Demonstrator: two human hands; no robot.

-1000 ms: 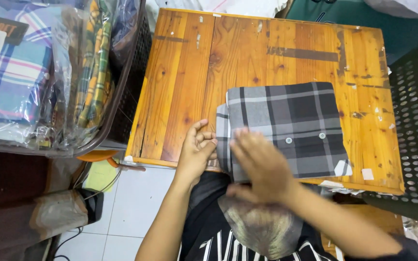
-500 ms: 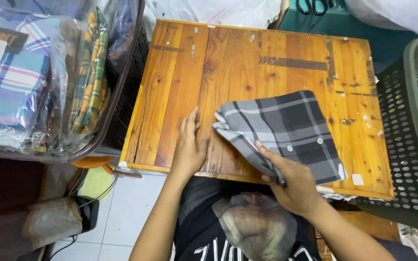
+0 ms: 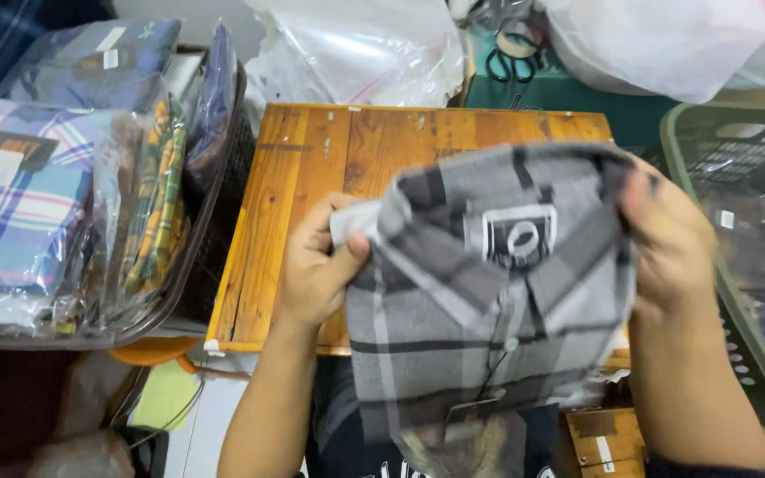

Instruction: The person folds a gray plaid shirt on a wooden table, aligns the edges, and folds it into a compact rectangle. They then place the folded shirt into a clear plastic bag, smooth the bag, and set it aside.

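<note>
1. A folded grey plaid shirt [image 3: 489,292] is held lifted above the near edge of the wooden table [image 3: 312,177], collar side facing up.
2. It is pinched at its sides by the left hand [image 3: 316,265] and right hand [image 3: 661,243], fingers closed on cloth.
3. Step judged: inspection of the fold; steady, even support is required next.

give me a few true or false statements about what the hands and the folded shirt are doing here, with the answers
1. Both hands hold the grey plaid shirt up off the wooden table. True.
2. The left hand rests flat on the table. False: it grips the shirt's left edge.
3. The right hand grips the shirt's right side. True.
4. The shirt is plain red. False: it is grey with dark and white checks.
5. Bagged plaid shirts are stacked to the left of the table. True.
</note>
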